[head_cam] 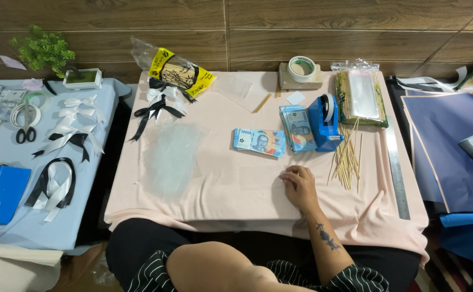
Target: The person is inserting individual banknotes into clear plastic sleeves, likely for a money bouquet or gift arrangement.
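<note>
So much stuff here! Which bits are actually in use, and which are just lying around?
In use, near the right hand:
banknotes
wooden skewers
blue tape dispenser

Lying about:
scissors
ribbon bows
small plant
metal ruler

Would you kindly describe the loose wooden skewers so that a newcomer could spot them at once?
Start at the pink cloth-covered table. Right of the person's right hand, below the blue tape dispenser, lie the wooden skewers. They are scattered bare on the cloth, unlike the bagged bundle behind them.

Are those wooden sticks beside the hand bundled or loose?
Loose: the wooden sticks lie fanned out unevenly on the pink cloth, with no band around them.
</note>
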